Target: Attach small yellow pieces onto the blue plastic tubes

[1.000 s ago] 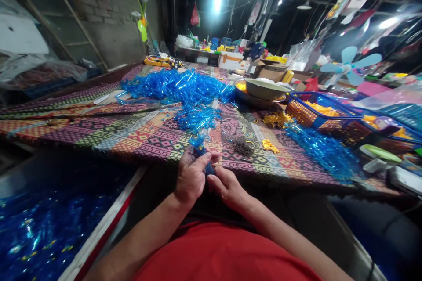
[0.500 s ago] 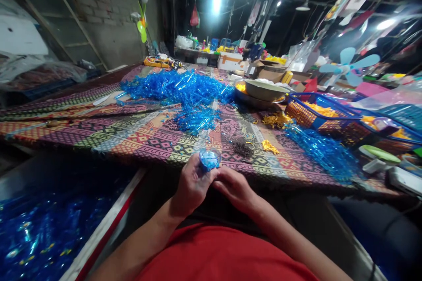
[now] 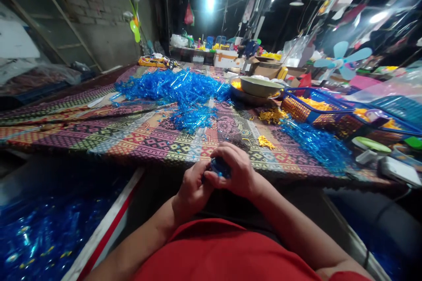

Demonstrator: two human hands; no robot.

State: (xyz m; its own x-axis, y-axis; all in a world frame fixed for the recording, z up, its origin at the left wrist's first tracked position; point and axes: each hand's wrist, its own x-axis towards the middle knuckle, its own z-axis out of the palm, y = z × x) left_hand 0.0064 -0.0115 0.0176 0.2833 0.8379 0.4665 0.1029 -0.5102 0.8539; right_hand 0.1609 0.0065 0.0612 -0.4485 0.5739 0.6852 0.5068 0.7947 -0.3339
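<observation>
**A blue plastic piece is gripped between both hands**

The piece is held just above the near edge of the tabletop, in front of the red shirt. It is mostly hidden by the fingers, so its exact shape cannot be made out. The left hand is closed around it from below and the side, while the right hand is curled over it from above, with its fingers touching the left hand.

A patterned woven mat is spread over the tabletop. Beyond the hands, a large heap of translucent blue plastic pieces lies on the mat, with a smaller blue heap directly in front of it. Further blue pieces are spread to the right, near loose yellow pieces. A metal basin and a blue basket holding yellow pieces are set beyond them. Below the tabletop on the left, a bin is filled with blue pieces.
</observation>
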